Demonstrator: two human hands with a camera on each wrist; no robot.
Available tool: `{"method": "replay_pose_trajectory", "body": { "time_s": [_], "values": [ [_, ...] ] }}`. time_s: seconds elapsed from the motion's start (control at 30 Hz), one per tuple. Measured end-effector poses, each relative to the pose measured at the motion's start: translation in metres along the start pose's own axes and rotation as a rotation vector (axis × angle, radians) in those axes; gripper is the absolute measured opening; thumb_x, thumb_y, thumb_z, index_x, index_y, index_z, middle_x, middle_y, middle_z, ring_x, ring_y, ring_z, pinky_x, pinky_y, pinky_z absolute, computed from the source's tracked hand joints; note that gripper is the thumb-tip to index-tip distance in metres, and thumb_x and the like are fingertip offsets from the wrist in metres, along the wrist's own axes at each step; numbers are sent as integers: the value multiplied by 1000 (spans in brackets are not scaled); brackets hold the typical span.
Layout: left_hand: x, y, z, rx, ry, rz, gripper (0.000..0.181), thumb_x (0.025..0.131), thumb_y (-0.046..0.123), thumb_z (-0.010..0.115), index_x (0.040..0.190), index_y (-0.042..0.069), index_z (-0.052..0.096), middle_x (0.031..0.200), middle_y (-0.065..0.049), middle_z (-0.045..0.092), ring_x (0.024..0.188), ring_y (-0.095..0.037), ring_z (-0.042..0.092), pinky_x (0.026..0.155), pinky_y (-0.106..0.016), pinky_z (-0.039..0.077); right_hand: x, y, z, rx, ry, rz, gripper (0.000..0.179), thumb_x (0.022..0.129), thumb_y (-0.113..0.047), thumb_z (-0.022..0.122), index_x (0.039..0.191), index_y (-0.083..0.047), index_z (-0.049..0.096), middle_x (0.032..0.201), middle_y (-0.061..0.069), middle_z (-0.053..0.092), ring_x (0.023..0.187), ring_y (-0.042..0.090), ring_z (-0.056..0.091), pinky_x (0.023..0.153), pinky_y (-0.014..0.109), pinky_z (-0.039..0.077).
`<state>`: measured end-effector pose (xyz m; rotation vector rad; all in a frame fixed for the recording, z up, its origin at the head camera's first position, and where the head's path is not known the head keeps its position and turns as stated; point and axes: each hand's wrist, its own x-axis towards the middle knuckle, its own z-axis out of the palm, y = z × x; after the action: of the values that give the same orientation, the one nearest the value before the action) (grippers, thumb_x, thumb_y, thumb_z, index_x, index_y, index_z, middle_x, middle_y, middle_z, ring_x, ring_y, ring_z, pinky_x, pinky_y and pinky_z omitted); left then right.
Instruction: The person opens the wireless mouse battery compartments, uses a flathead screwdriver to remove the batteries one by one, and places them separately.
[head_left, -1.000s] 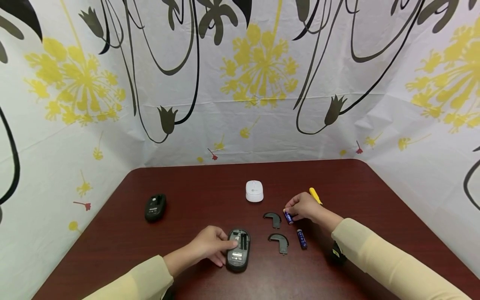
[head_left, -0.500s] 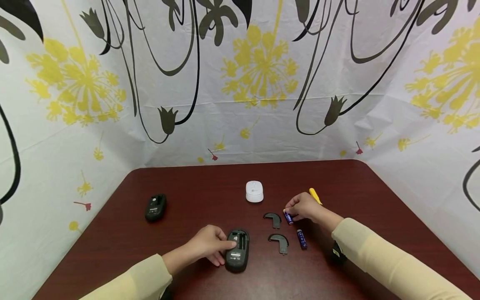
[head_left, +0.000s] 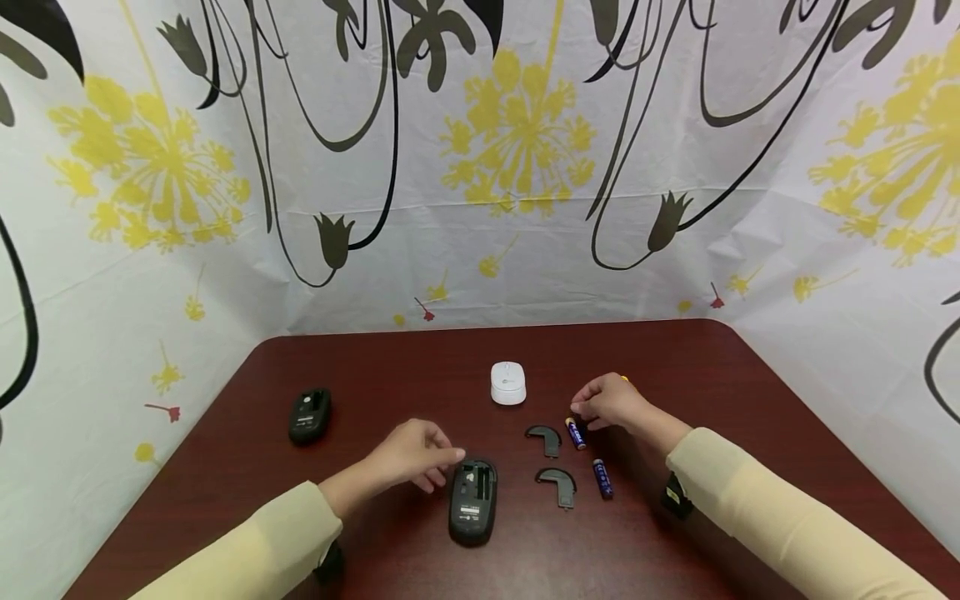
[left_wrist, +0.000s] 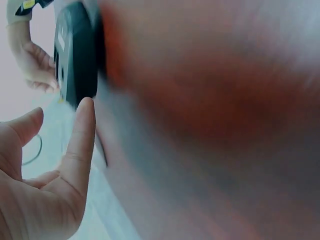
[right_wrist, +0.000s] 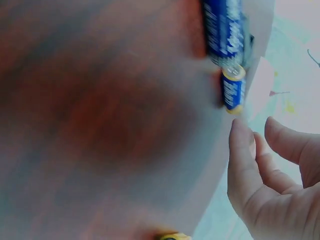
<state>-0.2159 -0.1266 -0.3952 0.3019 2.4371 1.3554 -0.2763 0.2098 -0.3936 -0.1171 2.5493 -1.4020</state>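
Observation:
A dark computer mouse (head_left: 473, 504) lies underside up on the table, its battery bay uncovered. Just off its upper left edge is my left hand (head_left: 412, 457), thumb and fingers apart and holding nothing. In the left wrist view the index fingertip appears close to the end of the mouse (left_wrist: 77, 55); I cannot tell whether they touch. Two blue batteries lie to the right, an upper battery (head_left: 575, 434) and a lower battery (head_left: 603, 479). My right hand (head_left: 611, 402) hovers just beyond the upper one, thumb and fingers parted, with nothing between them in the right wrist view.
Two dark curved battery covers, an upper cover (head_left: 545, 440) and a lower cover (head_left: 557, 486), lie between mouse and batteries. A white mouse (head_left: 508, 382) stands at the back, another dark mouse (head_left: 310, 416) far left. The right hand mostly hides a yellow-handled tool (head_left: 626, 379).
My left hand has let go of the dark mouse and moved up and left. My right hand has released the upper battery and drawn back slightly; the battery stays on the table.

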Motion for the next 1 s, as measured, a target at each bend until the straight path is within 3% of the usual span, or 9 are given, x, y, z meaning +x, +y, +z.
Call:
{"method": "replay_pose_trajectory", "body": {
  "time_s": [0.2,0.33,0.5,0.7,0.8,0.9,1.0],
  "values": [
    [25,7,-10,79,50,104,30,88,26,73,100,1,65,85,-11,68,72,-23,68,58,-34,58,12,-6,-6,-52,4,-154,22,91,-10,69,108,5,67,102,12,66,89,29,67,75,40,58],
    [46,10,-12,223,99,233,34,88,28,73,109,2,67,99,-6,68,88,-23,66,74,-35,56,19,-10,-7,-189,28,-291,27,90,-14,71,111,2,68,106,11,66,93,27,64,76,41,56],
    [71,14,-15,434,143,391,42,89,29,73,121,2,64,119,-9,63,114,-26,57,95,-42,48,30,-16,-4,-369,55,-417,29,88,-19,73,113,-5,69,115,9,65,108,28,58,83,44,52],
    [99,8,-19,748,148,582,48,88,34,73,127,7,62,131,-6,59,128,-24,46,109,-42,35,46,-19,5,-471,7,-534,39,87,-19,74,122,-4,66,122,8,64,115,26,57,91,45,51],
    [111,5,-21,882,158,706,49,88,33,73,127,7,62,133,-8,58,132,-27,43,113,-44,28,54,-18,10,-542,-12,-615,44,87,-19,75,126,-4,63,127,10,62,118,26,56,94,44,50],
    [120,2,-20,956,139,803,49,87,30,74,127,3,62,134,-12,57,132,-29,43,114,-46,26,61,-15,14,-630,-32,-697,48,86,-19,75,129,-4,61,132,11,58,120,26,55,95,42,49],
    [128,-1,-17,998,97,835,52,89,29,73,131,2,59,138,-15,53,131,-29,44,112,-42,32,67,-11,17,-716,-60,-766,50,87,-20,75,132,-4,60,136,13,56,121,26,55,94,40,51]
  ]
}}
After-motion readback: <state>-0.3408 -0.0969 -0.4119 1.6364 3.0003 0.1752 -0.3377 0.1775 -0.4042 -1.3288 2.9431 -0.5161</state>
